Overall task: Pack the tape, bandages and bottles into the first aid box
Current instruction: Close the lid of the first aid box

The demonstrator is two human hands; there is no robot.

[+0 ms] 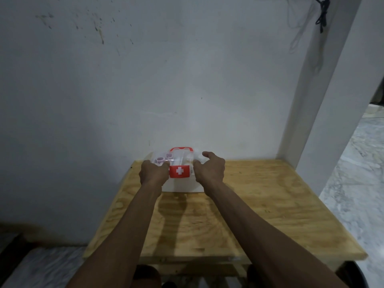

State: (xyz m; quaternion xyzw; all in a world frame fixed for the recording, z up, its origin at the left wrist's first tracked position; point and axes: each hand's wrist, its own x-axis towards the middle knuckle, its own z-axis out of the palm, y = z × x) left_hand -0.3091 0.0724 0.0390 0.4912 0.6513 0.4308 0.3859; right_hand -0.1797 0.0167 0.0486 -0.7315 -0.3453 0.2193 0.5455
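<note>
A white first aid box (180,185) with a red latch bearing a white cross (179,171) and a red handle (180,149) stands at the far edge of the wooden table (249,204). Its clear lid is down, and through it I see purple-capped bottles (162,159) and pale items. My left hand (152,172) presses on the lid's left front corner. On the lid's right side rests my right hand (209,168), thumb and fingers spread. No tape or bandages lie loose on the table.
A white wall rises right behind the box. A white pillar (324,121) stands at the table's back right corner. Marble floor (353,173) lies to the right, and a dark cable (322,13) hangs at top right.
</note>
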